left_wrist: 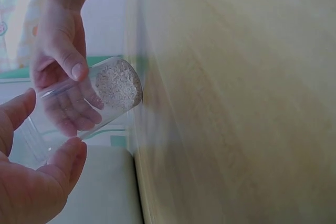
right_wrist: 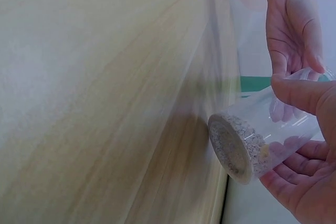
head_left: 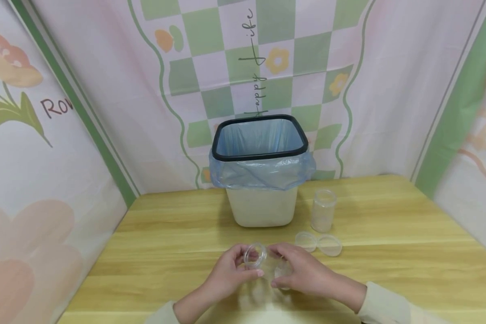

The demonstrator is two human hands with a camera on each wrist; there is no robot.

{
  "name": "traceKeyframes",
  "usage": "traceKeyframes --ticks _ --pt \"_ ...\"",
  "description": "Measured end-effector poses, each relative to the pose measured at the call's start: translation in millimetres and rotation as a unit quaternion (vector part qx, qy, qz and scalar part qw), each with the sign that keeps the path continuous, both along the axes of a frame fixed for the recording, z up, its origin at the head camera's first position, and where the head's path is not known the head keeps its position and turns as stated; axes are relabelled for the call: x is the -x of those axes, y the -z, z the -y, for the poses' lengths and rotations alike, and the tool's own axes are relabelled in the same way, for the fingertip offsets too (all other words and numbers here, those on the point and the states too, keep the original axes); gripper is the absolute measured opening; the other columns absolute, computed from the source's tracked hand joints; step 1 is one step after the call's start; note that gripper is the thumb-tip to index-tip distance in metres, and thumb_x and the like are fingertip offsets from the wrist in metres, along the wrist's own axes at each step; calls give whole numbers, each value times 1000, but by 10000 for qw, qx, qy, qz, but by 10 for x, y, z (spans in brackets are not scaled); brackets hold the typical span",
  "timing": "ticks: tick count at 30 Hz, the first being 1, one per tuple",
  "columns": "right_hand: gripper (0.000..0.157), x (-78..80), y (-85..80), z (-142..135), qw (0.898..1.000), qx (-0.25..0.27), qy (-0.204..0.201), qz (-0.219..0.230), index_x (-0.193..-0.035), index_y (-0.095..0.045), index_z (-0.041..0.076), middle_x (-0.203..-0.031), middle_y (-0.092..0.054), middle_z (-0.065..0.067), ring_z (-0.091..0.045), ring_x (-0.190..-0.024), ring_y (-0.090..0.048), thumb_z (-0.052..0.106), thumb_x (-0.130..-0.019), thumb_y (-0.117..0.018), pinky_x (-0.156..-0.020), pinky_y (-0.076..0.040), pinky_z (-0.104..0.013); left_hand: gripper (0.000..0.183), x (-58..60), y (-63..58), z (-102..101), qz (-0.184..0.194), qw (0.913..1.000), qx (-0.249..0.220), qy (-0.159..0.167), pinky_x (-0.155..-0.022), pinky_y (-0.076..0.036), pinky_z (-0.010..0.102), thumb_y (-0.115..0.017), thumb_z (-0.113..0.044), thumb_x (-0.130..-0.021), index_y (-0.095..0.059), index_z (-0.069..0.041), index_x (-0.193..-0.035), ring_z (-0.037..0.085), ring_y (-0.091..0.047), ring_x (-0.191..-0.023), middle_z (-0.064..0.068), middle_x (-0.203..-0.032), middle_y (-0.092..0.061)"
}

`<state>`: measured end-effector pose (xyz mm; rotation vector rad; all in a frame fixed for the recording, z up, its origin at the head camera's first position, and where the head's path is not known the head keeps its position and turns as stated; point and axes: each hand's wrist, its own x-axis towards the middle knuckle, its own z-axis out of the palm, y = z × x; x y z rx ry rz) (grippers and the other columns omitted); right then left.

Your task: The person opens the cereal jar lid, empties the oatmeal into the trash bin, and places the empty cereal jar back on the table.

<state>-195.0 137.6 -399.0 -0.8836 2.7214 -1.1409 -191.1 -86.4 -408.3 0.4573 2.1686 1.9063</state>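
Observation:
A clear plastic jar is held tilted between both hands, low over the table, its open mouth toward the left hand. Pale, flaky bits lie heaped at its bottom end. The left hand grips the jar near the rim, thumb on one side and fingers on the other. Around the lower body curls the right hand, its fingers showing through the clear wall in the left wrist view. From the right wrist, the jar's round base appears close to the wooden surface.
Behind the hands stands a pale bin with a black rim and blue liner. A second clear jar is upright to its right, with two clear round lids in front. Printed curtains surround the wooden table.

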Motion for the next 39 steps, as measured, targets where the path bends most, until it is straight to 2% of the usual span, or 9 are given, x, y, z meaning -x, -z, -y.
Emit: traceKeyframes --ticks 7,11,15,20,24,27,33,36,39 --pt "70 1 4 7 9999 -50 53 -110 -129 -56 0 -122 -62 -8 -24 -105 -59 33 -73 -84 -90 -49 -48 51 3 -12 31 -133 9998 52 161 -88 -51 26 -80 -8 -79 -54 10 -120 26 -63 -106 13 -114 -63" --pt "71 0 8 -1 9999 -54 60 -132 -128 -56 0 -121 -62 -8 -24 -104 -59 35 -73 -84 -90 -49 -48 55 7 -47 70 -295 9989 283 235 -90 -51 28 -80 -14 -81 -54 7 -124 28 -62 -109 14 -117 -63" --pt "71 -1 13 -9 9999 -4 27 -125 -127 -56 1 -120 -62 -8 -23 -102 -59 37 -73 -84 -87 -51 -46 59 36 -88 112 -534 9974 475 90 -95 -49 33 -81 -19 -80 -54 5 -127 30 -60 -111 15 -119 -62" --pt "68 1 30 -10 9999 109 24 -81 -126 -57 3 -116 -63 -6 -22 -99 -60 35 -73 -84 -83 -53 -43 58 88 -166 176 -838 9958 364 -64 -101 -43 37 -80 -17 -80 -54 5 -127 31 -57 -116 15 -122 -61" --pt "65 -1 36 -15 9998 198 38 47 -125 -58 5 -114 -64 -5 -21 -97 -60 33 -72 -85 -80 -54 -39 56 141 -274 242 -1151 9926 348 -193 -103 -41 36 -78 -17 -83 -54 4 -128 31 -54 -121 15 -126 -60" --pt "65 -2 36 -22 9997 214 51 112 -125 -57 5 -115 -63 -5 -20 -97 -59 31 -73 -85 -80 -54 -39 55 198 -385 286 -1487 9872 399 -427 -103 -42 35 -77 -18 -84 -54 4 -129 29 -54 -122 14 -128 -59" --pt "65 -5 42 -28 9998 162 112 70 -125 -58 4 -115 -63 -4 -19 -99 -58 31 -73 -85 -83 -52 -42 49 333 -606 348 -2383 9650 616 -900 -102 -42 34 -78 -16 -83 -59 -1 -126 25 -55 -121 13 -127 -61" --pt "64 -7 48 -28 9998 153 139 33 -125 -58 5 -115 -63 -3 -20 -99 -58 31 -72 -85 -84 -52 -42 48 407 -706 371 -3057 9441 682 -1031 -102 -42 33 -78 -13 -82 -61 0 -125 26 -56 -120 15 -126 -61" --pt "64 -7 52 -31 9997 185 136 45 -125 -58 5 -114 -63 -4 -20 -99 -58 30 -72 -85 -83 -52 -42 46 489 -819 380 -3788 9162 658 -1127 -101 -43 32 -78 -9 -82 -61 2 -123 27 -56 -119 16 -126 -62"
